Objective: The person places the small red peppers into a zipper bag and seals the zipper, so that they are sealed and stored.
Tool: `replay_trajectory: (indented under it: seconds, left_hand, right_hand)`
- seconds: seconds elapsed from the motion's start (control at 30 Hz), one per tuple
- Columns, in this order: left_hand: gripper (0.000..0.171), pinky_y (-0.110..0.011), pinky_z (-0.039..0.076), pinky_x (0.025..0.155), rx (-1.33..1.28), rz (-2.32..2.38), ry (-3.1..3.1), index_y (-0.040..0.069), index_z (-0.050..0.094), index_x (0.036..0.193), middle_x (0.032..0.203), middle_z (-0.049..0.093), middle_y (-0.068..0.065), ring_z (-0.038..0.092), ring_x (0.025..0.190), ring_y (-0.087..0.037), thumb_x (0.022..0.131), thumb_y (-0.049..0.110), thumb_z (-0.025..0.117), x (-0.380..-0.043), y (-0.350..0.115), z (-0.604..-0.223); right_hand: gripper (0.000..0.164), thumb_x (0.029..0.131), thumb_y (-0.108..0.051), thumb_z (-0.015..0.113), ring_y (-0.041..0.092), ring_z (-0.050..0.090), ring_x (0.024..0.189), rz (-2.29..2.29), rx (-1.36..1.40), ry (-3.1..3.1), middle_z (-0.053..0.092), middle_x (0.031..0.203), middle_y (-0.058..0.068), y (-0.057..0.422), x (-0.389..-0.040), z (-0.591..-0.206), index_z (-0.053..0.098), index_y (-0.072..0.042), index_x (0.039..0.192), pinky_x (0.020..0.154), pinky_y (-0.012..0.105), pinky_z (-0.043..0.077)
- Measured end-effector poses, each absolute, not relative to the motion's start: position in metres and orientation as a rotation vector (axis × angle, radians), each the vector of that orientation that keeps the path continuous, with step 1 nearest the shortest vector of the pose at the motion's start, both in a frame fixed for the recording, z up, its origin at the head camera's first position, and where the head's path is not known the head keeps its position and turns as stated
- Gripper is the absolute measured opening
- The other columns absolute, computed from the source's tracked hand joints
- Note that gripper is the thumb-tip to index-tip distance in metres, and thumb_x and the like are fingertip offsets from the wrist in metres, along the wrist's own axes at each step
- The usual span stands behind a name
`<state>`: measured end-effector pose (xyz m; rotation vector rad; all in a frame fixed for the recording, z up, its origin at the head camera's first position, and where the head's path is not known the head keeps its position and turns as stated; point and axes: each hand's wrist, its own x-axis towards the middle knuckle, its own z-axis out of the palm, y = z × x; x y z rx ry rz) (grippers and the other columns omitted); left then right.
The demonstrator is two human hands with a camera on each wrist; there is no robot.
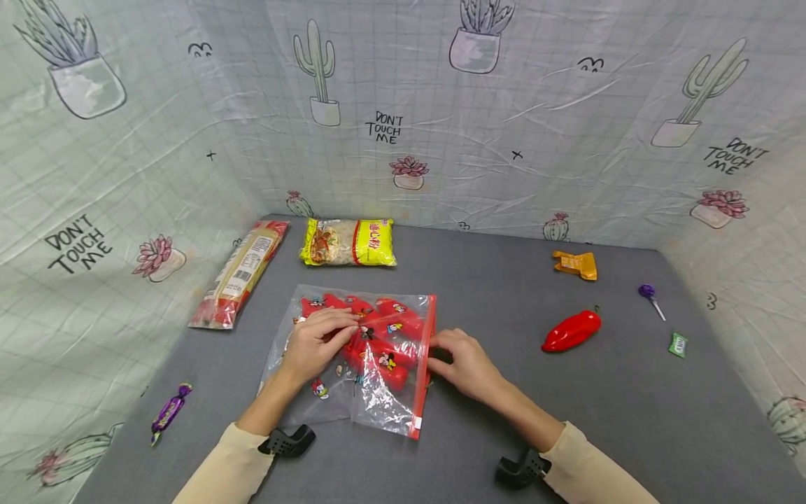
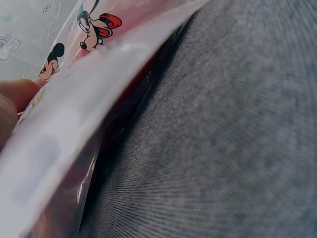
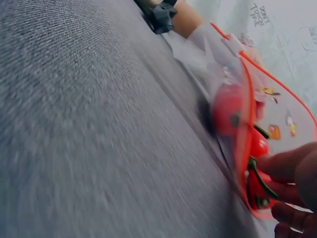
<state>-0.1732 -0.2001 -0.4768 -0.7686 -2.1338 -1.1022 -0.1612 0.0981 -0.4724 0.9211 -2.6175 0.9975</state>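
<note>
A clear zip bag (image 1: pixel 384 402) with a red zip edge and cartoon prints lies in front of me, holding several red peppers (image 1: pixel 399 325). My left hand (image 1: pixel 319 343) grips the bag's upper film from above, thumb close to the fingers; in the left wrist view the film (image 2: pixel 74 124) is raised off the table. At the bag's right-hand mouth is my right hand (image 1: pixel 466 364), its fingertips partly hidden by the red edge. The right wrist view shows these fingers (image 3: pixel 285 166) around the stem end of a red pepper (image 3: pixel 257 186) just inside the mouth.
Another red pepper (image 1: pixel 571 331) lies to the right, near an orange packet (image 1: pixel 576 265), a purple lollipop (image 1: pixel 647 291) and a green wrapped sweet (image 1: pixel 678 345). Behind stand a yellow food packet (image 1: pixel 374 242) and a long noodle packet (image 1: pixel 242 273). A purple candy (image 1: pixel 170 413) lies left.
</note>
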Motion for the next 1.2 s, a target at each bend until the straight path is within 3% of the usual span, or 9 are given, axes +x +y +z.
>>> replay_trajectory:
  seconds: [0.27,0.5,0.77,0.97,1.2]
  left_hand:
    - [0.018,-0.044,0.049,0.089,-0.778,-1.096,-2.130,0.014,0.076,0.091,0.094,0.074,-0.001,0.068,0.095,-0.027,0.075,0.008,0.078,-0.174,-0.201,-0.475]
    - [0.020,-0.044,0.049,0.089,-0.782,-1.111,-2.120,0.013,0.076,0.091,0.093,0.074,-0.003,0.068,0.094,-0.027,0.072,0.007,0.079,-0.175,-0.200,-0.474]
    - [0.020,-0.043,0.049,0.089,-0.784,-1.110,-2.118,0.012,0.075,0.090,0.092,0.074,-0.004,0.068,0.093,-0.027,0.071,0.006,0.079,-0.176,-0.200,-0.475]
    - [0.018,-0.043,0.049,0.090,-0.773,-1.100,-2.136,0.014,0.075,0.092,0.095,0.073,-0.001,0.068,0.095,-0.026,0.075,0.008,0.077,-0.173,-0.200,-0.474]
    - [0.016,-0.036,0.049,0.091,-0.764,-1.102,-2.144,0.014,0.076,0.092,0.095,0.073,-0.001,0.068,0.094,-0.026,0.076,0.009,0.077,-0.172,-0.202,-0.476]
  right_hand:
    - [0.038,0.075,-0.028,0.079,0.013,0.059,0.097,1.029,0.956,-2.666,0.067,0.107,-0.009,0.139,-0.169,-0.455,0.069,-0.017,0.110,0.081,0.031,0.052]
    - [0.040,0.077,-0.025,0.078,0.018,0.053,0.110,0.876,0.901,-2.720,0.063,0.117,-0.003,0.198,-0.185,-0.438,0.066,-0.020,0.114,0.092,0.045,0.045]
    - [0.037,0.081,-0.012,0.071,0.024,0.050,0.113,0.757,0.749,-2.784,0.061,0.122,0.005,0.280,-0.203,-0.436,0.063,-0.017,0.116,0.090,0.046,0.041]
    - [0.042,0.081,-0.004,0.064,0.032,0.043,0.121,0.818,0.624,-2.902,0.054,0.131,0.011,0.328,-0.205,-0.438,0.061,-0.012,0.122,0.093,0.057,0.035]
    - [0.046,0.077,0.004,0.063,0.028,0.043,0.119,0.771,0.611,-2.952,0.054,0.130,0.012,0.363,-0.207,-0.449,0.061,-0.013,0.120,0.091,0.055,0.036]
